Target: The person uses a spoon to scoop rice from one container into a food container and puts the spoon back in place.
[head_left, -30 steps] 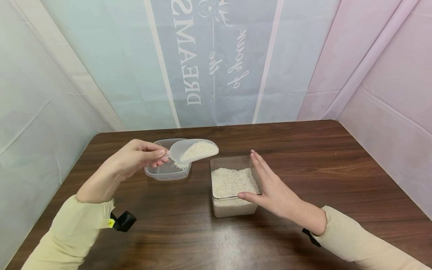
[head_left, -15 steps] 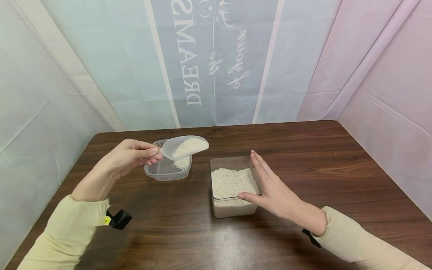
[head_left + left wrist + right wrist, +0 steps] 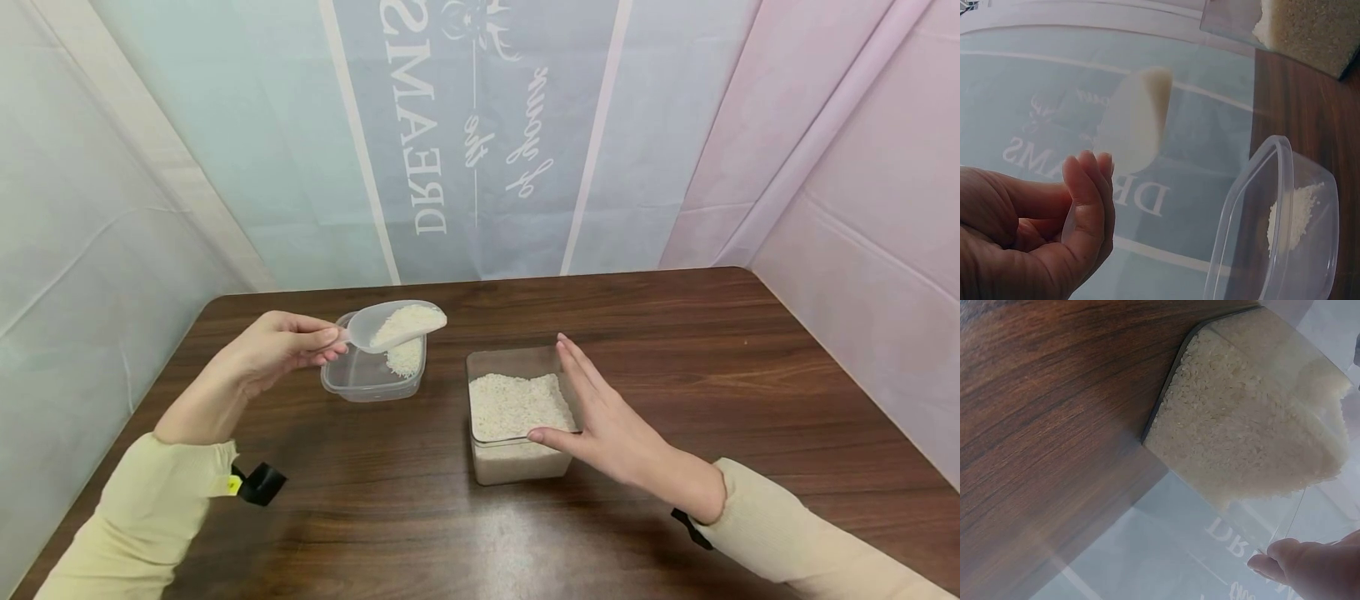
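My left hand [image 3: 281, 346] pinches the handle of a clear plastic scoop [image 3: 397, 323] loaded with white rice, held just above a small clear tub [image 3: 360, 379] with a little heap of rice [image 3: 405, 358] at its right side. In the left wrist view the scoop [image 3: 1135, 122] hangs past my curled fingers [image 3: 1088, 206], with the tub [image 3: 1275, 231] below. My right hand [image 3: 600, 417] lies with straight fingers against the right wall of a square clear container [image 3: 517, 417] half full of rice; the thumb touches its front rim. The right wrist view shows that container [image 3: 1254, 419] and a fingertip [image 3: 1282, 556].
Both containers stand on a dark wooden table [image 3: 675, 350] with a rounded far edge. Pale fabric backdrops with mirrored lettering [image 3: 480, 125] close in the back and both sides. A black strap [image 3: 258, 483] shows at my left cuff.
My left hand has carried the loaded scoop leftward, from near the square container to over the small tub. The right hand has stayed on the square container.
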{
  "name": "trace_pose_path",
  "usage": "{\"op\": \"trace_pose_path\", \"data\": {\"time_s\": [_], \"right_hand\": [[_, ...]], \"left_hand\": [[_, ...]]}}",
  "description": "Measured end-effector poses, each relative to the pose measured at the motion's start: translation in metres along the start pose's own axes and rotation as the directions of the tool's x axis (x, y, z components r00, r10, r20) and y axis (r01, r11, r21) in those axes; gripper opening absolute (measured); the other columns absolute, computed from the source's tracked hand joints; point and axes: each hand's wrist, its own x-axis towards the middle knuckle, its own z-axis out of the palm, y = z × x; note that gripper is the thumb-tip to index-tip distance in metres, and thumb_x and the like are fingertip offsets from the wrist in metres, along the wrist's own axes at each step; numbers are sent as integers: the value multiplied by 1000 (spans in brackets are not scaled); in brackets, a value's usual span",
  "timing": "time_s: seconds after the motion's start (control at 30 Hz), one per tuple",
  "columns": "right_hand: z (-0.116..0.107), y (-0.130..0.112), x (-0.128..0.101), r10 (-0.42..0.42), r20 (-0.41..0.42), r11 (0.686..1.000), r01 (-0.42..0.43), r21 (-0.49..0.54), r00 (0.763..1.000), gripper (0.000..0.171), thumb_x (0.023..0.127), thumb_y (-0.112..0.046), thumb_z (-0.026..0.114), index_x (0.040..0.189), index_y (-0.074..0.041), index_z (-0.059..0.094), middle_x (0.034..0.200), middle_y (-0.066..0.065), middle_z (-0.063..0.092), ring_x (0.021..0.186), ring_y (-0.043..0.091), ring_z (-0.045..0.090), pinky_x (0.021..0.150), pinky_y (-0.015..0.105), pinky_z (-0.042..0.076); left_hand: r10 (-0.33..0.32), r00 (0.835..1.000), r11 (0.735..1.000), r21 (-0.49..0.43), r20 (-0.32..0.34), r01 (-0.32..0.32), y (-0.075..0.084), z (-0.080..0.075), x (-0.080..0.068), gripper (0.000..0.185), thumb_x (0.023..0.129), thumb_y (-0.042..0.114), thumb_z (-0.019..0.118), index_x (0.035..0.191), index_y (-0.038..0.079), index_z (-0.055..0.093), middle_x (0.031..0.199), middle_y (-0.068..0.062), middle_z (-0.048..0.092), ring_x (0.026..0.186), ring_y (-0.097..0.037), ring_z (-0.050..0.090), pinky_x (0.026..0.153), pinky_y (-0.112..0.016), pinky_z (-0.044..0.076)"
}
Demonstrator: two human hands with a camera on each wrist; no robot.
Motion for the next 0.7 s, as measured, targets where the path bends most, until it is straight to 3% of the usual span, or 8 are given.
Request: {"op": "trace_pose_path", "data": {"time_s": [0.27,0.5,0.6,0.7], "right_hand": [[-1,-1,0,1,-1,1000,-1,0,1000,99,80,-50,63,146,-7,3,152,5,3,136,27,17,102,49,28],[-2,-2,0,4,1,1000,-4,1,1000,99,80,-50,63,146,-6,4,152,4,3,135,28,18,101,50,29],[-2,-2,0,3,2,1000,-3,-1,1000,99,80,-50,63,146,-4,5,152,4,3,136,27,17,101,50,29],[-2,-2,0,4,1,1000,-4,0,1000,99,80,-50,63,146,-4,5,152,4,3,136,27,17,102,49,28]], "left_hand": [[-9,1000,998,-62,-12,9,-8,-10,2,11,91,0,52,92,3,62,80,0,67,76,-7,63,66,-18,50],[31,999,996,-81,21,-29,-19,-21,5,28,90,2,53,109,-20,51,81,-2,68,77,-8,64,67,-19,51],[26,999,997,-79,19,-24,-24,-27,7,19,89,3,56,102,-11,58,82,-3,68,76,-8,64,67,-19,51],[-2,1000,996,-86,6,3,-26,-30,6,19,89,4,57,101,-10,60,83,-5,68,75,-9,64,67,-20,51]]}}
